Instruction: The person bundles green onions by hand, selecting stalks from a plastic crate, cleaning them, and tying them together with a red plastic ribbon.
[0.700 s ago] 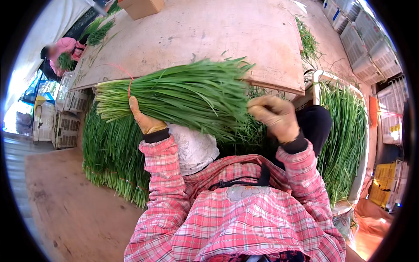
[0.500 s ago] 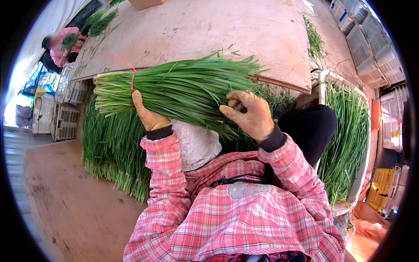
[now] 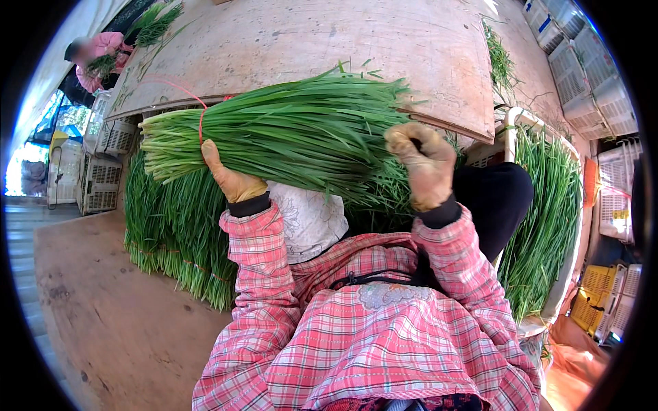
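Green bundle (image 3: 295, 130) lies clasped in left fingers (image 3: 212, 156); right fingers (image 3: 398, 139) curl nearby, hold unclear.

Both forearms (image 3: 255, 253) reach forward, the left hand (image 3: 233, 179) gripping with thumb raised and other fingers hidden, the right hand (image 3: 423, 163) well apart from it, fingers curled inward, fingertip contact unclear.
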`<state>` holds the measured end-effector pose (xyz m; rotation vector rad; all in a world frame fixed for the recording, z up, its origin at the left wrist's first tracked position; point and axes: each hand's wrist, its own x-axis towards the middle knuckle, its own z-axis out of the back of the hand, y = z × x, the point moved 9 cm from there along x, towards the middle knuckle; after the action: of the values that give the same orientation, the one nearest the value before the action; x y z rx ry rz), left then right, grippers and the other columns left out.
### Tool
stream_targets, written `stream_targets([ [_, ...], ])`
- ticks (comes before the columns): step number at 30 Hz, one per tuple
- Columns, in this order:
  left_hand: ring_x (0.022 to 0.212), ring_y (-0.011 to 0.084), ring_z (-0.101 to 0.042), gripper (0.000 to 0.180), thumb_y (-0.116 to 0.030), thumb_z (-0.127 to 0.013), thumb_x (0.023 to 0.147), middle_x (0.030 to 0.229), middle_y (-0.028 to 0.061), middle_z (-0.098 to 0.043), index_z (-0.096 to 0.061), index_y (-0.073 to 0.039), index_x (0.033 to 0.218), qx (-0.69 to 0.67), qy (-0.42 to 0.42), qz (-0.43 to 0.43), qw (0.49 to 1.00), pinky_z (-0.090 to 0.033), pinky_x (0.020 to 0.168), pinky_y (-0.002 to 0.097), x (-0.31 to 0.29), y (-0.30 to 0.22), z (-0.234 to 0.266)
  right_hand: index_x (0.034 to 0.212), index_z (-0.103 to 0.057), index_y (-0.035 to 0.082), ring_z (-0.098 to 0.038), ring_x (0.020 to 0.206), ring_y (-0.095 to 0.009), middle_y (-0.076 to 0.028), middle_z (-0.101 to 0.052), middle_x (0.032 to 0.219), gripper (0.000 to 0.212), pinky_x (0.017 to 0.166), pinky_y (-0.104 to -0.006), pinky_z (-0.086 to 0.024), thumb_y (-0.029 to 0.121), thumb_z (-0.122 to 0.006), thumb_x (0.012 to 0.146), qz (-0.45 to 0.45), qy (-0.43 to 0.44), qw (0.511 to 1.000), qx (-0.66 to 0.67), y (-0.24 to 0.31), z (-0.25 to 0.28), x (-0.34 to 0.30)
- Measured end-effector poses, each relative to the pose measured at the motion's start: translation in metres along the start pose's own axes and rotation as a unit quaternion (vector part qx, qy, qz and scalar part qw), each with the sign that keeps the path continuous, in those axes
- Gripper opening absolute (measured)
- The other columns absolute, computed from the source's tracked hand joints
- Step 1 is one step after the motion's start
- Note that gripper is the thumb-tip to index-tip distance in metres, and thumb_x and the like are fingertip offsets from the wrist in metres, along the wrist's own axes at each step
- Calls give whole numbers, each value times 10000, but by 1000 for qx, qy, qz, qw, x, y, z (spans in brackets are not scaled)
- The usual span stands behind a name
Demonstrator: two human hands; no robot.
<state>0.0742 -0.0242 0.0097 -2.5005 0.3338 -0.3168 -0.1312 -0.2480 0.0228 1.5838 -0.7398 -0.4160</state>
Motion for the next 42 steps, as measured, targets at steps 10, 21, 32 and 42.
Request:
stream_targets([
  [10,1156,300,-463,616,-443,-532,845,1302,125,-466,-412,-58,1310,17,-20,-38,999,-370,989,453,-2,-8,14,836,-628,27,-585,617,-240,-113,-593,731,136,563,-313,-458,134,-678,770,118,121,937,-305,23,3,-25],
  [21,1183,331,-435,696,-563,-470,824,1333,133,-436,-399,-88,1328,36,-58,-65,996,-342,996,510,-13,-19,37,785,-630,-15,-559,633,-129,-82,-604,694,108,593,-272,-460,86,-664,806,25,125,982,-139,25,14,-42],
  [32,1197,312,-426,671,-549,-397,863,1347,124,-415,-356,-99,1359,45,2,-82,996,-338,1009,489,-10,-22,34,712,-554,47,-547,552,-293,-107,-539,640,124,487,-360,-434,113,-653,746,246,139,926,-252,52,-44,-35],
  [42,1211,304,-417,700,-555,-412,854,1366,125,-388,-312,-106,1382,56,13,-83,995,-369,990,489,-15,-20,32,774,-587,-1,-575,553,-158,-73,-563,610,296,500,-271,-451,235,-759,722,-111,291,911,-270,17,12,-46],
])
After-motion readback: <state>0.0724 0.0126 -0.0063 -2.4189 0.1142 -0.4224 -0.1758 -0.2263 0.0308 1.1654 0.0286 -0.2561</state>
